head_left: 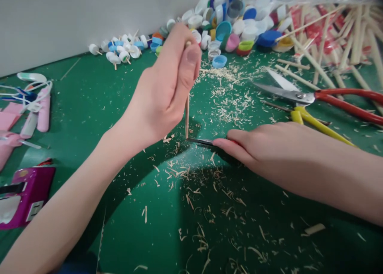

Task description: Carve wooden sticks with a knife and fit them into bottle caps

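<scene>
My left hand [175, 76] is closed round a thin wooden stick [187, 116], held upright with its lower end down at the green tabletop [119, 242]. Closed on a small knife [202, 141], my right hand [248, 146] lies low to the right of the stick. The dark blade points left, and its tip meets the stick's lower end. The knife's handle is mostly hidden under my fingers. Pale wood shavings [179, 172] lie scattered around both.
Bottle caps [224, 29] pile up at the back, with capped sticks [124, 48] beside them. Red-handled scissors [344, 96], a yellow-handled tool [314, 120] and wooden sticks [357, 42] lie right. On the left are a magenta object [36, 190] and pink items [44, 108].
</scene>
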Demonstrator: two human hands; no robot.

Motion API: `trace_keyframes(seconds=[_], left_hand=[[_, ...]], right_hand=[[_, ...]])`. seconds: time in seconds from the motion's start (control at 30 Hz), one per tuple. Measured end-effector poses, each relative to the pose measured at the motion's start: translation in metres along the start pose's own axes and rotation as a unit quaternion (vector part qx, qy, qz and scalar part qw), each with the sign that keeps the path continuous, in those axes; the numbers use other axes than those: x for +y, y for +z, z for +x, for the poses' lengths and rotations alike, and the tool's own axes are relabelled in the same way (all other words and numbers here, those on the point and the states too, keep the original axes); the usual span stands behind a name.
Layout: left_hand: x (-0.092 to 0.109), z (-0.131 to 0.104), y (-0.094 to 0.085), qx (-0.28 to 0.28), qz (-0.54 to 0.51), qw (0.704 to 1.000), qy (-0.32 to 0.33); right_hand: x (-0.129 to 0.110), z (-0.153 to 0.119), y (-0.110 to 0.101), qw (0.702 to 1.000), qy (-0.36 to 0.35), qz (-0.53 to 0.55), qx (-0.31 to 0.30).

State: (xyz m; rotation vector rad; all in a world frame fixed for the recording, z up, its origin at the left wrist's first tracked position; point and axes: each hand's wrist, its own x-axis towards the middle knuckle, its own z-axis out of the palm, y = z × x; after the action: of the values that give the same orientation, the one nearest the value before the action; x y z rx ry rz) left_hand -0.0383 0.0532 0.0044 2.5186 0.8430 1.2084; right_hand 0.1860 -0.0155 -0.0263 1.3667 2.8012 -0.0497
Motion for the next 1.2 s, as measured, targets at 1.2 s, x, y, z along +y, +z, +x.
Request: trace_keyframes(seconds=[1.2], left_hand=[[-0.006, 0.0, 0.006, 0.03, -0.019, 0.999, -0.028]], right_hand=[[-0.007, 0.026, -0.02, 0.993, 0.093, -0.04, -0.054]])
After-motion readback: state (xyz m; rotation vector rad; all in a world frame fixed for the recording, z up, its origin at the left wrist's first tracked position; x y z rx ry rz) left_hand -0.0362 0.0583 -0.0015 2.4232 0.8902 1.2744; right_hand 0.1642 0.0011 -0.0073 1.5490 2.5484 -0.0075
